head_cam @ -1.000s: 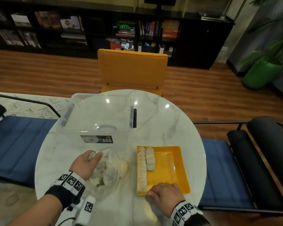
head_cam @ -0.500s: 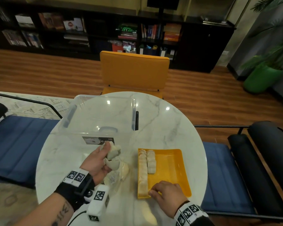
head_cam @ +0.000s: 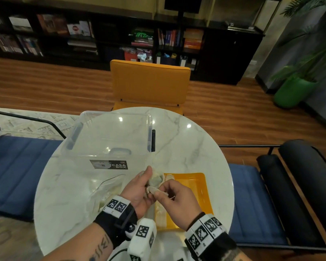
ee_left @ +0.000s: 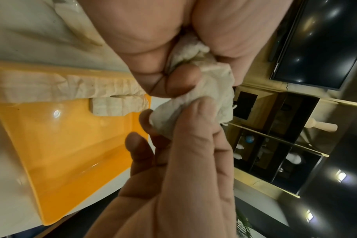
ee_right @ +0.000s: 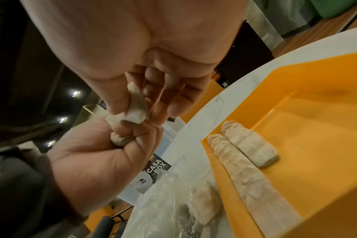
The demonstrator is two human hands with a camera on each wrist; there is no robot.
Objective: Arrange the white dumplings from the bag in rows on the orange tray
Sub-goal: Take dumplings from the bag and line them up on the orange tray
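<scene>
Above the left edge of the orange tray [head_cam: 198,187], my left hand [head_cam: 149,180] grips a clump of white dumplings [head_cam: 156,178]. My right hand [head_cam: 158,192] meets it and pinches one dumpling [head_cam: 153,189] at the clump's near side. In the right wrist view this dumpling [ee_right: 136,111] sits between thumb and forefinger. On the tray [ee_right: 308,122] a long row of dumplings [ee_right: 247,177] runs along the left wall, with a shorter second row [ee_right: 252,145] beside it. The clear bag [head_cam: 109,189] lies left of the tray with more dumplings inside.
A clear plastic box [head_cam: 111,136] labelled CASA BOX stands behind the bag on the round marble table [head_cam: 192,147]. An orange chair [head_cam: 149,81] is at the far side. Blue benches flank the table. The tray's right part is bare.
My left hand came out of the bag with dumplings and moved right to the tray. My right hand left the tray's near edge and rose to pinch a dumpling.
</scene>
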